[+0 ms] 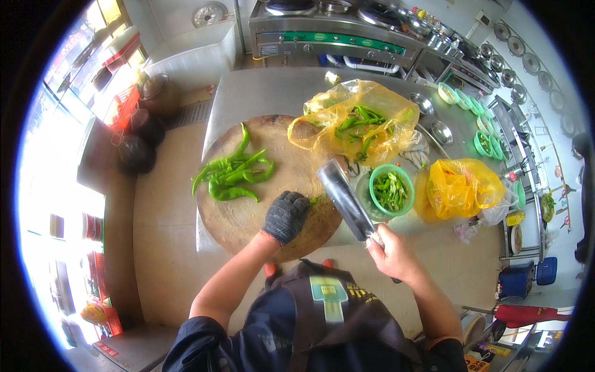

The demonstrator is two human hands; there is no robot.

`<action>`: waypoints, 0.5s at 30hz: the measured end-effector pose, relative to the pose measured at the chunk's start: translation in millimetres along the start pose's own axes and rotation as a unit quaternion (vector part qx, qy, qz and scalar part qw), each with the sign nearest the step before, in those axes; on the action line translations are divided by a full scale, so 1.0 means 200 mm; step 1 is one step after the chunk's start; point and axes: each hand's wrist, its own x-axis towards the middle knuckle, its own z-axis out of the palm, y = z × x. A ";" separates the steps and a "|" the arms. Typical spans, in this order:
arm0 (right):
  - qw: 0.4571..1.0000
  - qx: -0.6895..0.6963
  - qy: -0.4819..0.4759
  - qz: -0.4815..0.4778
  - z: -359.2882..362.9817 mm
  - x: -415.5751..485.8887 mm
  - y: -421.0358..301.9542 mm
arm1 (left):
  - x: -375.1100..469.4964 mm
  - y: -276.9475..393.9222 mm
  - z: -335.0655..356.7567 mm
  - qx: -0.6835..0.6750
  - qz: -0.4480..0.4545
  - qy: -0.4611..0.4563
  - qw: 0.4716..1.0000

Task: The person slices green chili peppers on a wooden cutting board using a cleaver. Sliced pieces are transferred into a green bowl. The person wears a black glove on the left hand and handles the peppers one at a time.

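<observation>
My left hand (287,216), in a dark grey knit glove, rests on the round wooden chopping block (279,139) with its fingers curled. A bit of green pepper (317,201) shows at its fingertips; how much lies under the glove is hidden. My bare right hand (393,251) grips the handle of a cleaver (344,197), its broad blade over the block's right edge. Long green peppers (232,172) lie in a pile on the block's left. Right of the blade, a green plastic bowl (392,189) holds cut green peppers.
A yellow plastic bag (358,121) with whole green peppers overlaps the block's far right edge. Another yellow bag (460,188) sits right of the bowl. Steel ladles (440,132) and several small green bowls (483,142) stand farther back on the steel table (260,83). A stove (334,39) is beyond.
</observation>
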 end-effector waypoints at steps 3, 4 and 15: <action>0.999 -0.035 -0.037 -0.015 0.00 0.00 -0.04 | 0.01 -0.01 -0.01 0.013 0.018 0.004 1.000; 0.998 -0.036 -0.046 -0.009 0.01 0.00 -0.05 | 0.02 -0.01 -0.01 0.011 0.025 0.003 1.000; 0.981 -0.007 -0.147 0.130 0.01 0.10 0.01 | 0.05 -0.01 -0.02 0.060 0.070 -0.054 0.994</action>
